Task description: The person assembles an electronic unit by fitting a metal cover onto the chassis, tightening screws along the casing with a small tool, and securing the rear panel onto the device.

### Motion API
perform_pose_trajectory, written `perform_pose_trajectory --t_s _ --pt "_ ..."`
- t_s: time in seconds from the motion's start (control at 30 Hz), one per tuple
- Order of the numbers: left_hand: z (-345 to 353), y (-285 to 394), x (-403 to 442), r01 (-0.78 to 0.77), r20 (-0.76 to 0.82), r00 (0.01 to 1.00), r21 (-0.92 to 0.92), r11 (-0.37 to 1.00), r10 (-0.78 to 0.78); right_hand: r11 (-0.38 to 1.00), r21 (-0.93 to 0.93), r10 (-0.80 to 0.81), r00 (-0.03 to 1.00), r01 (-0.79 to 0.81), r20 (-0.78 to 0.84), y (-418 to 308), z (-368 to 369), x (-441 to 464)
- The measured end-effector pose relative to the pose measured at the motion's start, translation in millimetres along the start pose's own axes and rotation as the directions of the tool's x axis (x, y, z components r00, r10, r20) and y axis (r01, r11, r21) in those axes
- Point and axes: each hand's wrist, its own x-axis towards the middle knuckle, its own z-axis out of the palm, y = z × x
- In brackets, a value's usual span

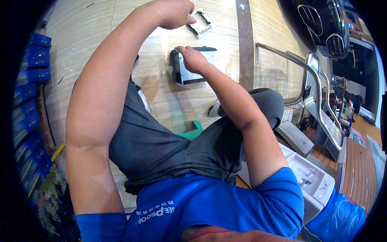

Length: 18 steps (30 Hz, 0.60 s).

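Observation:
My left hand (pixel 175 14) reaches far forward, its fingers closed at the near-left edge of a white rectangular frame (pixel 209 26) with an open middle. The frame is tilted above the tiled floor. Closer to me, a box-shaped silver and black unit (pixel 195 76) with a dark front edge stands on the floor. My right hand (pixel 195 60) lies over its top, with fingertips curled at the dark edge. Part of the unit is hidden beneath that hand.
A green object (pixel 193 131) shows between my legs. Metal-framed chairs (pixel 318 101) stand at right, near a black car (pixel 326 28). Blue boxes (pixel 36 62) line the left side. A white water dispenser (pixel 316 181) and a blue bag (pixel 340 218) are at lower right.

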Motion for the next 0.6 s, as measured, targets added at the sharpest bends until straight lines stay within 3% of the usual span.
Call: perform_pose_trajectory --t_s 0.17,0.27,0.37,0.6 --pt "1.1 0.7 0.0 0.014 -0.013 1.0 -0.017 1.0 -0.014 0.975 -0.09 0.215 0.957 -0.201 0.196 -5.9 -8.6 5.8" --pt "4.6 -0.4 5.0 0.043 0.007 0.999 0.009 0.999 -0.043 0.99 -0.055 0.131 0.988 -0.127 0.085 -2.9 -3.0 2.2" --pt "4.8 -0.1 4.0 0.054 -0.011 0.998 0.0 0.999 -0.054 0.998 -0.061 0.039 0.997 -0.034 0.074 -1.1 -5.2 -0.1" --pt "0.2 1.2 -1.7 0.048 0.002 0.999 0.009 0.999 -0.048 0.986 -0.062 0.162 0.975 -0.154 0.15 -3.1 -3.4 3.9"
